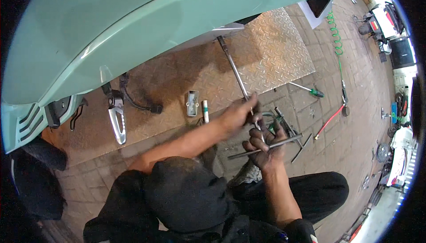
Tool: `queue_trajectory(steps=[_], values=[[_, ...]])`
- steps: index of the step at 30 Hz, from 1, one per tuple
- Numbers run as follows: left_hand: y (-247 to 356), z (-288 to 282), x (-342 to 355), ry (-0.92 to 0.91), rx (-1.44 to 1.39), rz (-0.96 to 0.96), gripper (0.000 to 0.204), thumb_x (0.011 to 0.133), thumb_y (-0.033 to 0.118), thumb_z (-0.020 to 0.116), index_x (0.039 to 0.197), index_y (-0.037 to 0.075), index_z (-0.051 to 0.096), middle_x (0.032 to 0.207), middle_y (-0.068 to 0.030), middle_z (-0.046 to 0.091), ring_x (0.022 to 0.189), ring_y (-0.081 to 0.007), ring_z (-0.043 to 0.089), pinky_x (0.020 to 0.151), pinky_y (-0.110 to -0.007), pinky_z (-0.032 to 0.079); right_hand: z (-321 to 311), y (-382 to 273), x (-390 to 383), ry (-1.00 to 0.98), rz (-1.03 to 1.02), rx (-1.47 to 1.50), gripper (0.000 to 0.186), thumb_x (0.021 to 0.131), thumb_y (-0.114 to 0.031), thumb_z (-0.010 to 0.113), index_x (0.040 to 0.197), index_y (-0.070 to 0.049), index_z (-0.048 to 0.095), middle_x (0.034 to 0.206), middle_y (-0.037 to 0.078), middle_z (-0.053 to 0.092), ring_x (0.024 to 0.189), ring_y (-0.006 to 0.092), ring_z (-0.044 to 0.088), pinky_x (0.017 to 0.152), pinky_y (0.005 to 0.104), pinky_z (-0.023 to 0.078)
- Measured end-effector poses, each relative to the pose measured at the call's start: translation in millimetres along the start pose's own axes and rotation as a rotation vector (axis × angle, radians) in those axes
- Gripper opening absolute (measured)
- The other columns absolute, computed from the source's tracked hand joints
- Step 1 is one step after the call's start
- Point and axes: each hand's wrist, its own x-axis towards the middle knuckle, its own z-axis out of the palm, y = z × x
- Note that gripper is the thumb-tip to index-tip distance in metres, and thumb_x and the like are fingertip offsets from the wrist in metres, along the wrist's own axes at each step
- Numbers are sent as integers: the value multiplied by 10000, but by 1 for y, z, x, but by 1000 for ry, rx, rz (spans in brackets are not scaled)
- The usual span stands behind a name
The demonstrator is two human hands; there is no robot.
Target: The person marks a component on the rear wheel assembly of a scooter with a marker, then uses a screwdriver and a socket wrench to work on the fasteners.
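Observation:
A long T-handle socket wrench (234,67) slants away from me, its socket end near the lower edge of a pale green vehicle body panel (146,16). My left hand (242,113) is wrapped round its shaft. Closer to me, my right hand (265,146) closes round the wrench's crossbar (288,141) where it meets the shaft. What the socket end touches, if anything, is hard to make out under the panel. Several tools, among them dark rods and a green-handled one, lie on the paving just beyond my right hand.
A small grey metal bracket (192,104) and a white-and-green tube (205,111) stand near the metal plate's (284,43) edge. A silver footrest (117,123) juts out at left. Rightward lie a green-handled screwdriver (316,93), a coiled green hose (334,32) and an air gun (345,94).

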Motion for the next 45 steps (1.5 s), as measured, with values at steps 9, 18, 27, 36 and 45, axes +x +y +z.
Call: queue_trajectory(steps=[9,18,27,36,45], values=[[5,15,2,210,-380,-153,356,988,430,404,753,162,395,585,65,265,505,-87,315,590,-321,392,-44,16,-37,577,-1376,-1713,502,880,-68,548,1348,-14,373,1223,219,473,1116,360,436,951,419,360],[17,18,7,220,-546,-133,337,978,410,437,750,167,386,584,67,246,499,-81,278,510,-269,303,-29,36,-81,199,-643,-1696,319,784,-58,604,1098,1,595,998,199,605,929,369,568,850,427,445],[28,16,3,268,-556,-73,324,973,384,462,753,158,387,587,65,255,491,-68,268,470,-248,269,-4,6,-94,-174,-135,-1406,298,835,-73,539,1104,37,605,932,132,656,899,212,591,848,341,458],[39,24,10,348,-527,-32,334,969,383,476,743,154,386,607,57,282,474,-71,265,411,-234,230,14,-16,-104,100,-25,-1338,417,840,-54,576,1237,62,518,1169,186,607,1036,214,559,922,316,421],[43,14,17,329,-543,19,326,977,394,453,771,150,388,618,48,282,487,-72,280,403,-227,247,20,-13,-102,99,-187,-1285,261,847,-111,589,1042,62,586,885,52,626,862,134,550,803,279,446]])
